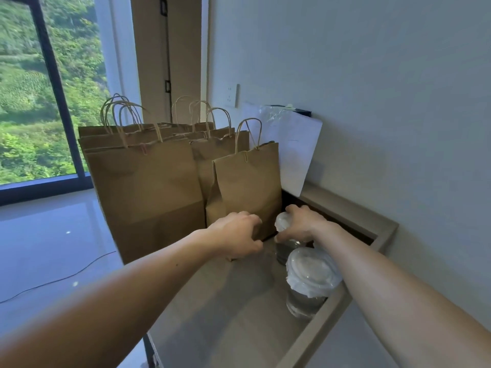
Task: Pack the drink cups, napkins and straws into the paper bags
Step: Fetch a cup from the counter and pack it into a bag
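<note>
Nearby, paper bags [148, 187] stand, contents hidden; the left hand [236, 235] grips the nearest bag [247, 181]. Beside it the right hand [300, 224] clasps a lidded cup [287, 248].

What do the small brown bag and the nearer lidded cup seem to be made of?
Small bag: matte brown kraft paper, judging by creases and sharp folds. Its handles look like twisted paper cord. Nearer cup: probably clear glossy plastic, with a see-through wall; its lid looks like translucent white plastic.

Matt brown paper bags [148, 187], clear plastic cups [308, 282], glossy tiled floor [47, 235]
</note>
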